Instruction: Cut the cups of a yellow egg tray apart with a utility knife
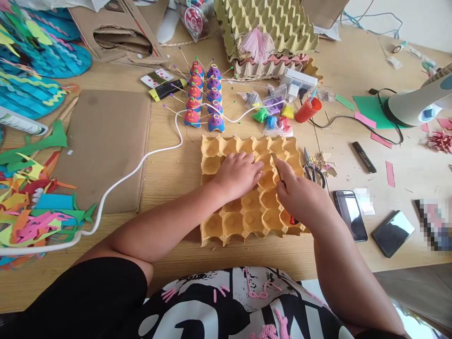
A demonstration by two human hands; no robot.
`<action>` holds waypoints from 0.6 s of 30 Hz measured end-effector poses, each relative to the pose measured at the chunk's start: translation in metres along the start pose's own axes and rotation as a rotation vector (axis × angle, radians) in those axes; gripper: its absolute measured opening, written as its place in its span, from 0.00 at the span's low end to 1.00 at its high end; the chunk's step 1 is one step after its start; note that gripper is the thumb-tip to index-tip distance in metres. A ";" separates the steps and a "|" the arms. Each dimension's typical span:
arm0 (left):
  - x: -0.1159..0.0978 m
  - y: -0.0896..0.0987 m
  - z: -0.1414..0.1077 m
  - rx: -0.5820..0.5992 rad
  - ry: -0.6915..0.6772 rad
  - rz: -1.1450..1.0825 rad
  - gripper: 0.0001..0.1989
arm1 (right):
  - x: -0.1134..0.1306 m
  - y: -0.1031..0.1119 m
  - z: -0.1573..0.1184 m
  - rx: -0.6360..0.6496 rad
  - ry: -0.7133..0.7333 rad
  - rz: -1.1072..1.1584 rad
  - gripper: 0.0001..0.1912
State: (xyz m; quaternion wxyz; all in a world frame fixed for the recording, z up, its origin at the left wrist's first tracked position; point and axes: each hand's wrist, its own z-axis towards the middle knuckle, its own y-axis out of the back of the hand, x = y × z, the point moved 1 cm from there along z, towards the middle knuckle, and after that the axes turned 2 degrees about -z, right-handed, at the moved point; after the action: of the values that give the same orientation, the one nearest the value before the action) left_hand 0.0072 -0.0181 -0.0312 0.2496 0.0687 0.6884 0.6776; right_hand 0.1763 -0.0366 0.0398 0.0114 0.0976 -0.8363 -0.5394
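Observation:
A yellow cardboard egg tray (233, 223) lies on the wooden table in front of me. My left hand (238, 174) rests on its middle, fingers curled over the cell ridges and gripping them. In my right hand (300, 195) is a knife (275, 160), its blade pointing away from me and touching or just above the cells at the tray's right side. My fingers hide most of the handle; a red end shows below the palm. A pair of scissors (310, 169) lies just right of the tray, beside small cardboard scraps (326, 162).
Behind the tray stand two rows of painted egg-cup figures (193, 117) with pins. A white cable (141, 162) crosses the table. Clay bags (271, 122), a red cup (308, 110) and stacked egg trays (268, 19) lie farther back. Phones (350, 214) are at right, paper scraps (35, 207) at left.

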 end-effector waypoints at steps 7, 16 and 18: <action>0.000 -0.002 0.000 -0.016 0.002 0.021 0.14 | 0.001 0.008 0.005 0.027 0.020 -0.005 0.35; 0.000 -0.002 0.000 0.004 0.002 0.012 0.15 | 0.005 0.023 0.013 0.080 0.030 -0.005 0.36; 0.000 -0.001 0.000 0.001 0.007 0.007 0.15 | 0.005 0.023 0.012 0.083 0.033 -0.004 0.35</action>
State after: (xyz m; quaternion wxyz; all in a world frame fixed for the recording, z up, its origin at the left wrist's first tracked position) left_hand 0.0076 -0.0182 -0.0326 0.2448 0.0691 0.6893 0.6783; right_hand 0.1664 -0.0176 0.0548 0.0201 0.1087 -0.8574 -0.5027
